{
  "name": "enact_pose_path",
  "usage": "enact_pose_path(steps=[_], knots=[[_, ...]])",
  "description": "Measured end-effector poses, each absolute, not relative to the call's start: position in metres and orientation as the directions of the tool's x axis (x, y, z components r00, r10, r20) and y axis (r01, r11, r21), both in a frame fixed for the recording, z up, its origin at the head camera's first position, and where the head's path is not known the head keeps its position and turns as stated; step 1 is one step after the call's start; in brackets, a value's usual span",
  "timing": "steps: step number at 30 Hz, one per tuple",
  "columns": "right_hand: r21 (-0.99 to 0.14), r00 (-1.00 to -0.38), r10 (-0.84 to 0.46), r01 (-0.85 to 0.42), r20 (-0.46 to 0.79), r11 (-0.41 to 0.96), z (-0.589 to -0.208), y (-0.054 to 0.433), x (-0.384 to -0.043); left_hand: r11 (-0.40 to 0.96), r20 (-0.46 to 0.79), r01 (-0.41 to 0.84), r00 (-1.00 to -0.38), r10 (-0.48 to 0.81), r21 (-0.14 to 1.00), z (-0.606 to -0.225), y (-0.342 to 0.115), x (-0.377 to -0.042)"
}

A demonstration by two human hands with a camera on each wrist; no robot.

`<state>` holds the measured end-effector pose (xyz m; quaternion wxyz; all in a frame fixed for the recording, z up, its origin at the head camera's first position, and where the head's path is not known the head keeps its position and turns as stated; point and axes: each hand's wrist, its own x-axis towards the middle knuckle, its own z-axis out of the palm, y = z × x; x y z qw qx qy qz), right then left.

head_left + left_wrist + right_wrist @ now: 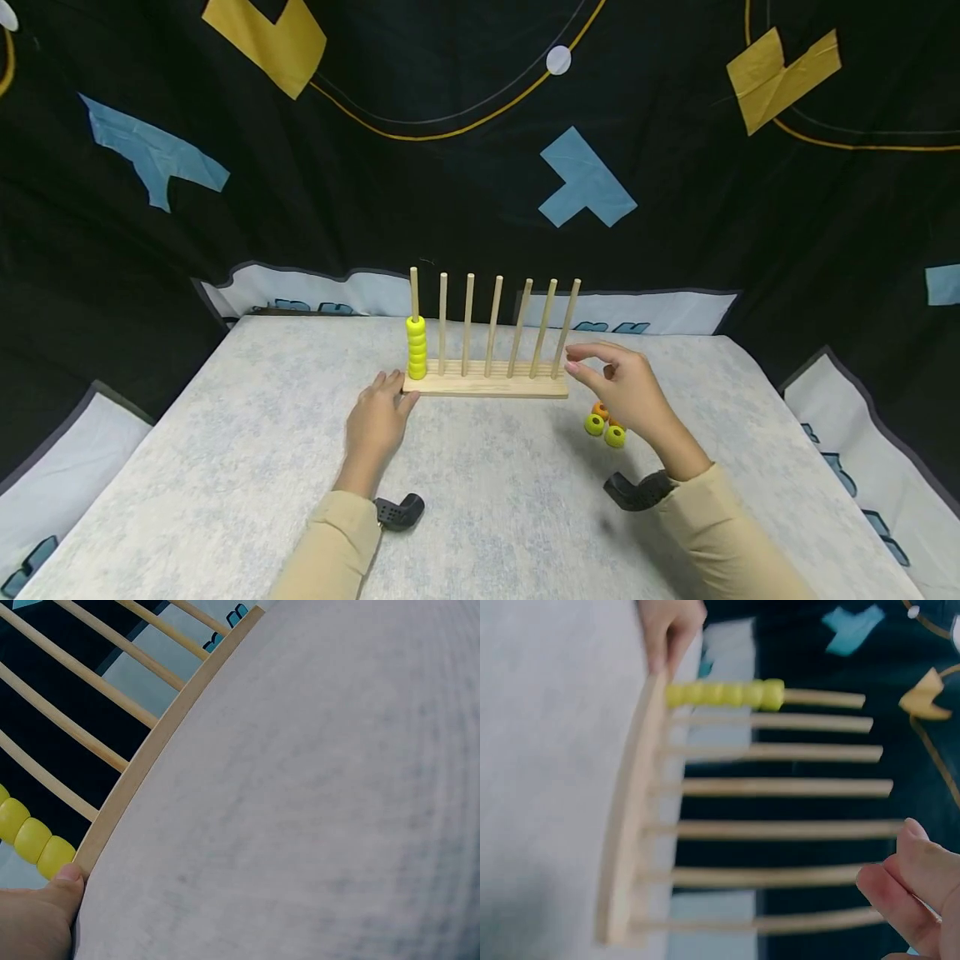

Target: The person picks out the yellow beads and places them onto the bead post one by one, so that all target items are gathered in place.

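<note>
A wooden peg stand (pixel 487 385) with a row of upright pegs stands on the table. Several yellow beads (pixel 416 348) are stacked on its leftmost peg; the other pegs are bare. My left hand (pixel 377 421) holds the left end of the base, its thumb (pixel 69 876) by the lowest bead. Beside the rightmost peg, my right hand (pixel 626 387) is raised with thumb and fingertips bent and apart, nothing between them. Below it lie two yellow-green beads (pixel 594 425) and orange beads (pixel 600 410), one partly hidden by the hand.
The table (pixel 225 467) has a pale, mottled cover. Behind it hangs a black cloth (pixel 420 200) with blue and yellow tape pieces. White cloth (pixel 637 312) with blue marks shows along the table's back and sides.
</note>
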<state>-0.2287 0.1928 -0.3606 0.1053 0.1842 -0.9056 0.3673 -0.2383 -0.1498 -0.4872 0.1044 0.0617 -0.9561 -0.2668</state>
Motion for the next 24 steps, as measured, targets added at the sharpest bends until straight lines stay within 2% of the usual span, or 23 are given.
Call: enact_pose_path(steps=[11, 21, 24], knots=[[-0.493, -0.961, -0.234, -0.278, 0.15, 0.824, -0.418, 0.234, -0.227, 0.847, 0.165, -0.054, -0.972, -0.165, 0.529, -0.489, -0.151, -0.239], [-0.401, -0.945, -0.281, -0.326, 0.17, 0.856, -0.447, 0.239, -0.222, 0.847, 0.161, -0.066, -0.971, -0.176, 0.527, -0.489, -0.15, -0.239], [-0.404, -0.944, -0.284, -0.329, 0.17, 0.854, -0.449, 0.239, -0.223, 0.846, 0.159, -0.068, -0.971, -0.177, 0.528, -0.489, -0.15, -0.239]])
